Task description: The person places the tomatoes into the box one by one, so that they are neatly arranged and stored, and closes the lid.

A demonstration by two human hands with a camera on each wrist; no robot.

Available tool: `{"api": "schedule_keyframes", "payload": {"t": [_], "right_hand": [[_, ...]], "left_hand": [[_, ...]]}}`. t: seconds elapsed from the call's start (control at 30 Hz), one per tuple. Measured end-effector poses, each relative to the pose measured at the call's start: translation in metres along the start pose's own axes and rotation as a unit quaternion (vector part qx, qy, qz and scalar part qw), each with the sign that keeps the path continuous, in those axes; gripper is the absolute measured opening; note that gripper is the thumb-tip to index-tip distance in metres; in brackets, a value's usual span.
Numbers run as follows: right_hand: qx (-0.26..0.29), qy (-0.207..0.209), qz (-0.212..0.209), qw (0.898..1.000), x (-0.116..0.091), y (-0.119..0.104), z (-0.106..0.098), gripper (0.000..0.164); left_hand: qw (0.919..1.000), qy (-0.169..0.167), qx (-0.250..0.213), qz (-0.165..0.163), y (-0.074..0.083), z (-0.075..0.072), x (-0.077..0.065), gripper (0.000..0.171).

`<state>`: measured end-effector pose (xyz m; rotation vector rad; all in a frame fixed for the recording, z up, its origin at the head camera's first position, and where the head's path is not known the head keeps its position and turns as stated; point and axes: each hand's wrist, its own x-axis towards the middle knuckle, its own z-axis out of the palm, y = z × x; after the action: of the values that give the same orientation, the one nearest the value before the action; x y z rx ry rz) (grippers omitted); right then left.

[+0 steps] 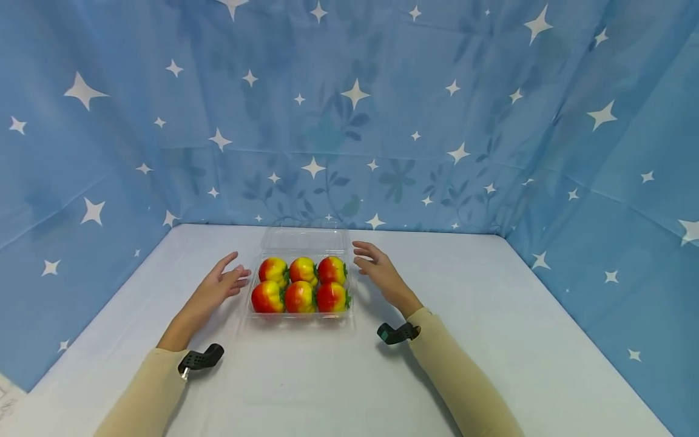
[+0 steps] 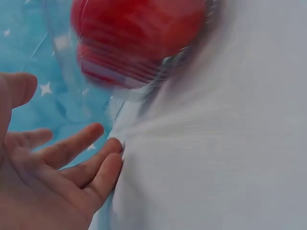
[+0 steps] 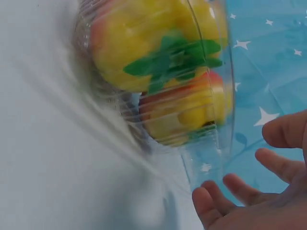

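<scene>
A clear plastic clamshell box [image 1: 297,317] sits on the table with its lid [image 1: 306,238] raised at the back. In it lie several red-and-yellow fruits [image 1: 300,297] in two rows, some with green leafy tops. My left hand [image 1: 215,284] is just beside the box's left side, fingers spread and holding nothing. On the other side my right hand [image 1: 382,273] hovers near the box's right edge, its fingers loosely bent and empty. Both wrist views show bare fingers apart from the box wall, with red fruit [image 2: 139,28] by the left and yellow fruit [image 3: 129,43] by the right.
White cloth covers the table [image 1: 306,376]. A blue curtain [image 1: 349,121] with white stars stands behind it and along both sides. Each wrist wears a black camera mount, one on the left [image 1: 201,358] and one on the right [image 1: 398,333].
</scene>
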<state>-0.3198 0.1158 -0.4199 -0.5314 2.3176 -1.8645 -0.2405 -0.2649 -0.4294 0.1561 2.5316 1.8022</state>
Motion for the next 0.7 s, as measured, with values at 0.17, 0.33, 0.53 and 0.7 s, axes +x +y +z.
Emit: {"api": "schedule_keyframes", "payload": {"t": [0.17, 0.33, 0.53, 0.7], "right_hand": [[0.029, -0.022, 0.018, 0.999, 0.002, 0.006, 0.003, 0.058], [0.065, -0.050, 0.040, 0.996, 0.002, 0.010, 0.004, 0.064], [0.107, -0.081, 0.038, 0.990, 0.004, 0.013, 0.006, 0.068], [0.145, -0.083, 0.043, 0.985, 0.008, 0.016, 0.008, 0.070]], "left_hand": [[0.9991, -0.015, -0.039, -0.008, -0.004, -0.004, 0.025, 0.080], [0.9976, -0.047, -0.051, 0.005, -0.004, -0.001, 0.042, 0.078], [0.9966, -0.057, -0.055, 0.026, -0.005, 0.005, 0.049, 0.075], [0.9957, -0.047, -0.076, 0.026, -0.005, 0.008, 0.051, 0.075]]}}
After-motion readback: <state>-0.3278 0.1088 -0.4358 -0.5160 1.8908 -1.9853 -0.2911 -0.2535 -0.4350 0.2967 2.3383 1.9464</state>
